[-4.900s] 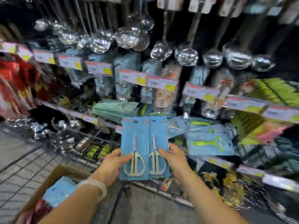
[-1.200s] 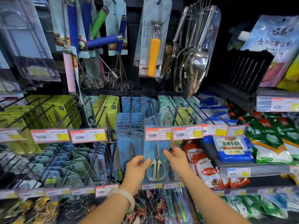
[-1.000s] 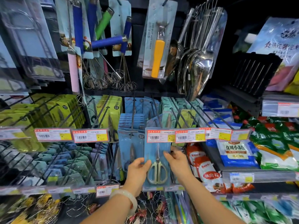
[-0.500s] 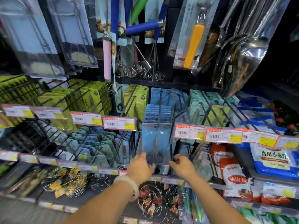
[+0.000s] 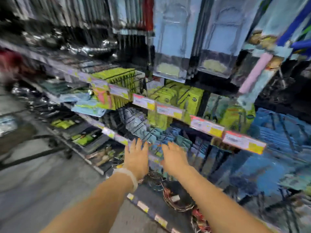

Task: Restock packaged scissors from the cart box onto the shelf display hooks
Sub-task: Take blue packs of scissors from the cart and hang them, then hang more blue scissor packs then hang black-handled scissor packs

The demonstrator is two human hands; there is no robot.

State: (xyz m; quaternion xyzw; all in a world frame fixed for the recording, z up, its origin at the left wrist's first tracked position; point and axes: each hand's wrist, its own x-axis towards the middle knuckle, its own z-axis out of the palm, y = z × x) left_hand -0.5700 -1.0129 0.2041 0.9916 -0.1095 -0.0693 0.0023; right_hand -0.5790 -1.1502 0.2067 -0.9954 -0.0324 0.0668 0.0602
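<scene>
My left hand (image 5: 136, 158) and my right hand (image 5: 175, 158) are both stretched out in front of me, palms down, fingers (image 5: 134, 144) straight and a little spread, gripping nothing. The whole view is badly smeared, so I cannot tell whether my fingertips touch the packs or hang just short of them. A pale bracelet (image 5: 128, 177) sits on my left wrist.

Right at my fingertips, and in the gap between my 2 hands, is a row of grey-blue carded packs (image 5: 151, 137) on wire hooks (too blurred for me to say what they hold). Past my right fingers and up to the right hangs a dense stack of blue scissor packs (image 5: 282, 132); I take them for the scissors by colour only.

Above my fingers runs a strip of red-and-yellow price labels (image 5: 169, 111), slanting down to the right. Behind it hang lime-green packs (image 5: 183, 95). Higher still, large clear-fronted packs (image 5: 170, 39) hang over both hands, with a pink-handled tool (image 5: 255, 73) off to the upper right.

Below my wrists lie coils of wire (image 5: 176, 200) on a lower shelf. Far to my left is grey floor (image 5: 42, 182) and a dark cart frame (image 5: 33, 148).
</scene>
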